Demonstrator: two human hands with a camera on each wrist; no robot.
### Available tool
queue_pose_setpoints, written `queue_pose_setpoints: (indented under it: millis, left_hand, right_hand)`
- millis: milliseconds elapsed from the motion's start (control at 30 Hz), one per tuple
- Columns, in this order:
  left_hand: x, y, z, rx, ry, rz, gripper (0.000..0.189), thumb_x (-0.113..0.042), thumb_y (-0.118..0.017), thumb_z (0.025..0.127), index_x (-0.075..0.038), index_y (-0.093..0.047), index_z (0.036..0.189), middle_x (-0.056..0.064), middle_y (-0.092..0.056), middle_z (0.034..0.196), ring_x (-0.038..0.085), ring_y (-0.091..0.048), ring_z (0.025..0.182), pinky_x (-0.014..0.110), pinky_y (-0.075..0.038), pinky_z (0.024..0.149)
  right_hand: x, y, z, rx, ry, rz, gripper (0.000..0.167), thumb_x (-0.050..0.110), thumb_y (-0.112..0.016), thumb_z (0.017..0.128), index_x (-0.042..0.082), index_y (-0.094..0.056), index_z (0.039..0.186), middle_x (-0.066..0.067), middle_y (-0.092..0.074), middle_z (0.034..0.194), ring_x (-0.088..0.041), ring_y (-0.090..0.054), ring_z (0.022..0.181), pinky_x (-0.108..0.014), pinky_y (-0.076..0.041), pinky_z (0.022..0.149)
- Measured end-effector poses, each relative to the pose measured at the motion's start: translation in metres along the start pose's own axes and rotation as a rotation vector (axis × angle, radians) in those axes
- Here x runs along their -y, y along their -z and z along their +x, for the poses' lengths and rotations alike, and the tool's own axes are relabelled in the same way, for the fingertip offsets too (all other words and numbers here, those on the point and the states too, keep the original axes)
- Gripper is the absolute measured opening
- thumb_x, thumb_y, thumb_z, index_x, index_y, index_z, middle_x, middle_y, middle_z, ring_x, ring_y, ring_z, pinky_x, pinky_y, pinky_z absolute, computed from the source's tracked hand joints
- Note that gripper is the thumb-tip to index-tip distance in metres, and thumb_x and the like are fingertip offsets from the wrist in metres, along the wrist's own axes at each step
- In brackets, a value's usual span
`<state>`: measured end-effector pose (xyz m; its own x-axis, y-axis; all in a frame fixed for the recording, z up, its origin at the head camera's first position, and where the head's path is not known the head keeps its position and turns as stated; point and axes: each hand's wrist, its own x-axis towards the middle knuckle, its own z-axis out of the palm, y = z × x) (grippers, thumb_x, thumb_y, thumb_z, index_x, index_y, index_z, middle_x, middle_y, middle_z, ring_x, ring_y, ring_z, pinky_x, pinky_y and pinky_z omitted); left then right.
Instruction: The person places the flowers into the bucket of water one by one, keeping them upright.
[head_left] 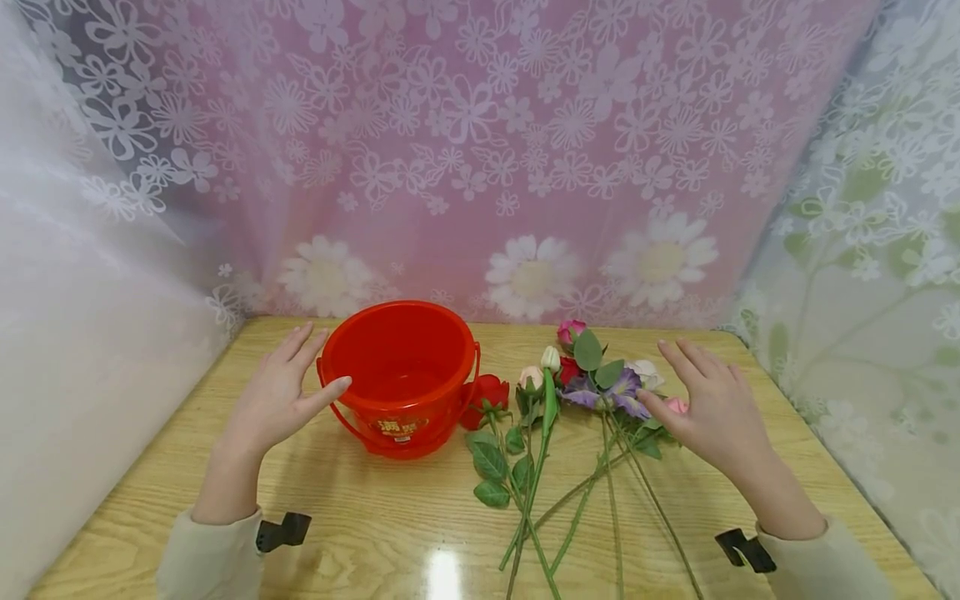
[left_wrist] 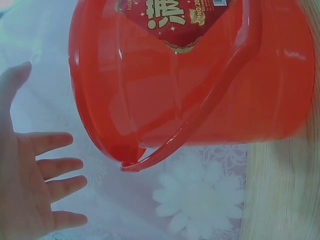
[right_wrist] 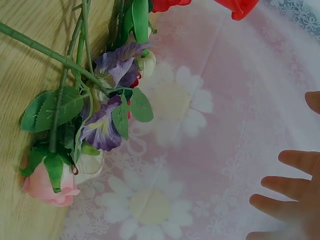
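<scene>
My left hand (head_left: pixel 279 396) is held up beside the left rim of a red plastic bucket (head_left: pixel 401 417), its fingers spread and holding nothing. In the left wrist view the bucket's label and its lowered handle (left_wrist: pixel 200 112) show, with a gap between hand and bucket. My right hand (head_left: pixel 716 412) hovers by the right side of a pile of artificial flowers, fingers apart and holding nothing. Among the flowers are a red rose (head_left: pixel 487 396), a white tulip-like bud (head_left: pixel 551 359), purple blooms (right_wrist: pixel 104 127) and a pink rose (right_wrist: pixel 50 182). Their long green stems cross toward the front.
Everything stands on a wood-grain table (head_left: pixel 360 533). A pink floral curtain (head_left: pixel 480 167) hangs right behind it, with pale sheeting (head_left: pixel 97 333) on the left and a leaf-patterned curtain (head_left: pixel 885 333) on the right. Black clips (head_left: pixel 283 532) sit at both sleeve cuffs.
</scene>
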<state>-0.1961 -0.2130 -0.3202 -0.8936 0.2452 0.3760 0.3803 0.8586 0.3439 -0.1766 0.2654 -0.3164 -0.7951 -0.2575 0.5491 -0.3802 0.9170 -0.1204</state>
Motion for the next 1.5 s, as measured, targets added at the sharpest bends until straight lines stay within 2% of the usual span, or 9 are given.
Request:
queue_pose_setpoints:
  millis: [200, 333, 433, 533, 767, 900, 1100, 1500]
  left_hand:
    - [-0.001, -0.002, 0.000, -0.059, 0.027, -0.048, 0.065, -0.042, -0.055, 0.084, 0.004, -0.042, 0.129, 0.022, -0.037, 0.132, 0.041, -0.035, 0.117, 0.059, -0.031, 0.089]
    - [-0.001, -0.004, 0.000, -0.127, 0.020, -0.069, 0.054, -0.036, -0.055, 0.085, 0.004, -0.050, 0.121, 0.020, -0.048, 0.122, 0.037, -0.044, 0.111, 0.055, -0.036, 0.086]
    - [0.000, -0.006, 0.000, -0.174, 0.007, -0.066, 0.046, -0.031, -0.057, 0.085, 0.004, -0.054, 0.115, 0.019, -0.053, 0.115, 0.036, -0.048, 0.105, 0.053, -0.040, 0.083]
    - [0.001, -0.008, 0.000, -0.188, 0.007, -0.059, 0.045, -0.030, -0.059, 0.084, 0.003, -0.055, 0.114, 0.018, -0.054, 0.115, 0.035, -0.049, 0.104, 0.053, -0.041, 0.082]
    - [0.005, -0.014, 0.003, -0.147, 0.018, -0.070, 0.052, -0.035, -0.057, 0.084, 0.002, -0.051, 0.121, 0.019, -0.048, 0.122, 0.037, -0.043, 0.111, 0.055, -0.038, 0.084]
    - [0.008, -0.019, 0.006, -0.123, 0.013, -0.090, 0.057, -0.035, -0.059, 0.083, 0.003, -0.047, 0.125, 0.020, -0.043, 0.128, 0.038, -0.037, 0.116, 0.057, -0.034, 0.088]
    - [0.015, -0.026, 0.009, -0.104, -0.005, -0.097, 0.063, -0.034, -0.062, 0.081, 0.003, -0.044, 0.128, 0.019, -0.038, 0.132, 0.038, -0.034, 0.119, 0.058, -0.034, 0.088]
    - [0.021, -0.033, 0.008, -0.022, 0.018, -0.099, 0.075, -0.046, -0.059, 0.080, 0.005, -0.039, 0.131, 0.018, -0.029, 0.139, 0.035, -0.025, 0.126, 0.058, -0.030, 0.091]
  right_hand:
    - [0.000, -0.003, -0.001, -0.087, 0.021, 0.048, 0.061, 0.028, -0.072, 0.069, -0.003, -0.053, 0.117, -0.027, -0.049, 0.116, -0.045, -0.044, 0.103, -0.060, -0.032, 0.083]
    - [0.001, -0.005, -0.001, -0.151, 0.059, 0.050, 0.053, 0.024, -0.073, 0.066, -0.004, -0.058, 0.108, -0.023, -0.056, 0.107, -0.042, -0.050, 0.095, -0.056, -0.037, 0.077]
    - [0.001, -0.006, -0.002, -0.172, 0.071, 0.043, 0.049, 0.023, -0.073, 0.065, -0.003, -0.060, 0.104, -0.019, -0.059, 0.099, -0.038, -0.054, 0.088, -0.052, -0.041, 0.073]
    - [0.002, -0.007, -0.003, -0.160, 0.054, 0.047, 0.046, 0.021, -0.073, 0.064, -0.002, -0.060, 0.103, -0.018, -0.061, 0.094, -0.037, -0.055, 0.085, -0.050, -0.043, 0.070]
    - [0.003, -0.006, -0.007, -0.037, -0.050, 0.128, 0.043, 0.021, -0.070, 0.072, -0.001, -0.059, 0.107, -0.020, -0.059, 0.101, -0.040, -0.053, 0.091, -0.052, -0.044, 0.067]
    - [-0.001, -0.008, -0.007, 0.044, -0.096, 0.201, 0.041, 0.021, -0.067, 0.077, -0.004, -0.058, 0.109, -0.023, -0.059, 0.102, -0.041, -0.053, 0.093, -0.054, -0.043, 0.071]
    - [-0.010, -0.016, -0.008, 0.155, -0.175, 0.307, 0.041, 0.025, -0.062, 0.083, -0.005, -0.056, 0.110, -0.022, -0.058, 0.103, -0.040, -0.052, 0.095, -0.053, -0.042, 0.075]
    - [-0.028, -0.036, -0.012, 0.372, -0.349, 0.506, 0.047, 0.033, -0.057, 0.086, -0.005, -0.055, 0.112, -0.021, -0.057, 0.107, -0.034, -0.054, 0.095, -0.041, -0.049, 0.070]
